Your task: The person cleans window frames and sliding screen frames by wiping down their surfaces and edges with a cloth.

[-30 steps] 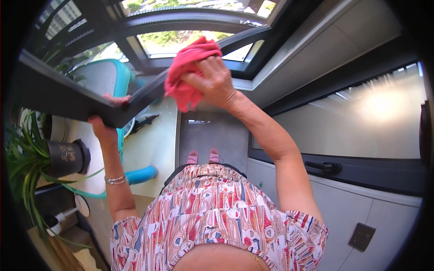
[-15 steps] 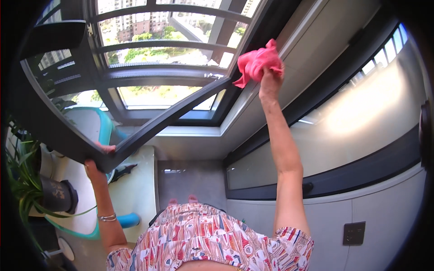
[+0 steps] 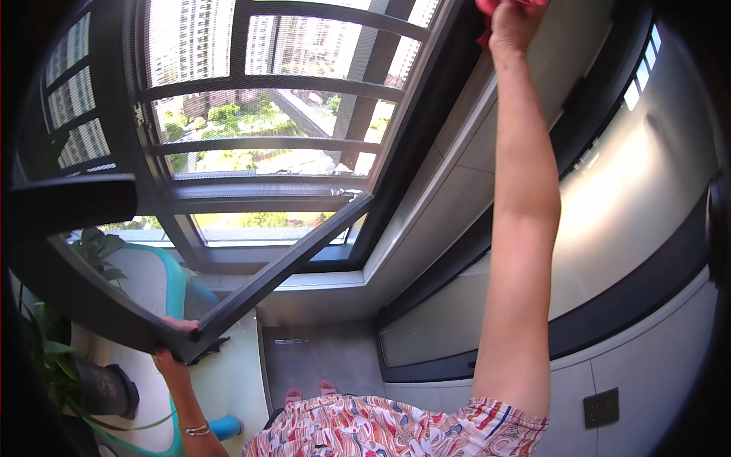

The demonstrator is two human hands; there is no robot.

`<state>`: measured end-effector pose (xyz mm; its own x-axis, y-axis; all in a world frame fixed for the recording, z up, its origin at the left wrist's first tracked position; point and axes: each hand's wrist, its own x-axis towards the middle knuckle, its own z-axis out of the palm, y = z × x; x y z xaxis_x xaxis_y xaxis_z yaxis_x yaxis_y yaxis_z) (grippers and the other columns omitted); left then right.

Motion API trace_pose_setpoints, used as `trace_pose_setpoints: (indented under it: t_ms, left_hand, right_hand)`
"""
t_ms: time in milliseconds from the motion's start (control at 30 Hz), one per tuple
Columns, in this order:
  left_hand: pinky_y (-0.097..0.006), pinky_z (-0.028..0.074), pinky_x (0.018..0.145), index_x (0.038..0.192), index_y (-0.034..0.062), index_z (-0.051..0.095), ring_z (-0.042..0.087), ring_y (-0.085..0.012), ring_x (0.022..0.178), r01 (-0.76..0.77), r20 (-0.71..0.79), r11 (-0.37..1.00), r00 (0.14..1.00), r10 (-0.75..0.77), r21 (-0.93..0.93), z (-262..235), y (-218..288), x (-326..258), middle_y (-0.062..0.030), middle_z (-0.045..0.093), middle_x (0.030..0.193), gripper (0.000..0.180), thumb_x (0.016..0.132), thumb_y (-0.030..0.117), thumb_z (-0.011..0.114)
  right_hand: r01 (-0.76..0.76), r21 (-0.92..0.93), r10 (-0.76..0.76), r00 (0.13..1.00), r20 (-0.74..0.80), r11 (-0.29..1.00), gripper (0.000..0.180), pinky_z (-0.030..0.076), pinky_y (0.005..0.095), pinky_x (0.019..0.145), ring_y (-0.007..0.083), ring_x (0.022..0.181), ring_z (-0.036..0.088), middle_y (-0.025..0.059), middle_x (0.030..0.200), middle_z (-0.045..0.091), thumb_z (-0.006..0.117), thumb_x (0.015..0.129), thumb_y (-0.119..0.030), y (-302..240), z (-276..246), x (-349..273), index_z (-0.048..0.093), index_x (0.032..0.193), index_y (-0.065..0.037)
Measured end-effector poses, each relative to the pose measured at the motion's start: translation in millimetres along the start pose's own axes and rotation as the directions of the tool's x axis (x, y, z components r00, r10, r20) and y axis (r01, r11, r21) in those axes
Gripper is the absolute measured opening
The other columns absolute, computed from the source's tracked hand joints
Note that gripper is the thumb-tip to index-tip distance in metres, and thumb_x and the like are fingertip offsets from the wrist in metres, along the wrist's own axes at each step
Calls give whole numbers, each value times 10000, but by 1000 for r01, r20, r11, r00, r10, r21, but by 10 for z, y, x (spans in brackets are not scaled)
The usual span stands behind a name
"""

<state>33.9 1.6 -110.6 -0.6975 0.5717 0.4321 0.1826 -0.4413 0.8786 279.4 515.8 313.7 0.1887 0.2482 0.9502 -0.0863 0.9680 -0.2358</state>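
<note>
My left hand (image 3: 170, 364) is closed around the lower corner of a dark-framed open window sash (image 3: 278, 270); its fingertips show on the other side of the frame. High up at the top edge of the picture, my right hand (image 3: 513, 30) holds a bunched pink cloth (image 3: 488, 9), partly cut off by the picture's edge. That hand is near the dark window frame (image 3: 426, 114) and the pale wall beside it; whether the cloth touches either, I cannot tell.
Dark window bars (image 3: 274, 142) and a screen stand ahead. Below the sash are a turquoise-rimmed white table (image 3: 173, 274) and a potted plant (image 3: 103, 392). A frosted panel (image 3: 609, 228) in a dark frame lines the right side, with a dark wall socket (image 3: 601, 408) below.
My right hand has gone upward and a little right with the cloth, its arm stretched farther. The view has tilted up, so the sash and my left hand appear lower; the left grip stays.
</note>
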Motion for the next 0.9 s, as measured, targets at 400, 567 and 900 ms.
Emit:
trace_pose_setpoints:
  t_ms: [400,567,900]
  left_hand:
    - [-328,470,735,829,-39,565,610,-227,749,-61,28,998,998,62,-18,50,20,28,-143,622,776,788,761,742,482]
    - [-325,468,731,823,-30,578,606,-215,741,-44,-5,999,999,44,-10,61,26,7,-136,629,783,780,759,742,484]
    - [-324,471,704,819,-26,588,605,-217,718,14,-70,999,998,-12,35,29,60,-44,-127,626,746,805,717,769,508]
  right_hand:
    - [240,-473,-157,965,208,848,339,370,432,956,388,1054,496,184,1055,554,551,784,-220,399,-443,-2323,536,1079,-53]
    - [46,-322,56,952,302,946,364,416,383,936,321,1054,541,171,1051,563,623,790,-242,317,-681,-2352,526,1085,-52]
    - [-93,309,111,993,-41,947,324,446,253,780,110,811,540,21,920,583,613,863,-234,-213,1,-251,569,1095,-12]
